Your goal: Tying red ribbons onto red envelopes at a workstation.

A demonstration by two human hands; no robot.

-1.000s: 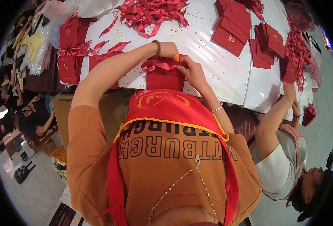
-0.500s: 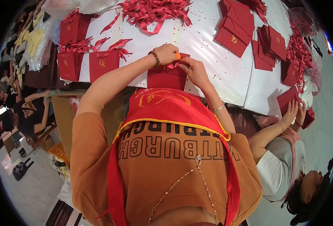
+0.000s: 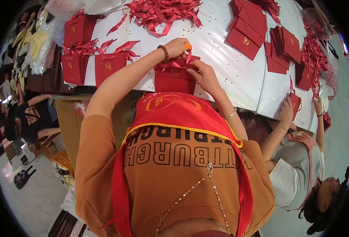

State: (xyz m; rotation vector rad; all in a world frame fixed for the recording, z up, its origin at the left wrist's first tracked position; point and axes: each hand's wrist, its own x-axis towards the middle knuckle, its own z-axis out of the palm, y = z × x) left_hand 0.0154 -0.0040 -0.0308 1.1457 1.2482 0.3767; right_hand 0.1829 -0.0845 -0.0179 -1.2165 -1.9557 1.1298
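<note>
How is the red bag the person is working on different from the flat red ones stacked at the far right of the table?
The red gift bag stands upright and opened out, with both hands at its top; the flat red bags lie folded in an overlapping stack, untouched. A red ribbon sits at its top; the stack shows none. Both are dark red with a small gold emblem.

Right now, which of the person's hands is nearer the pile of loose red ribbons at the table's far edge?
Left. The left hand is at the red gift bag's top, just below the ribbon pile; the right hand sits lower, farther away.
</note>
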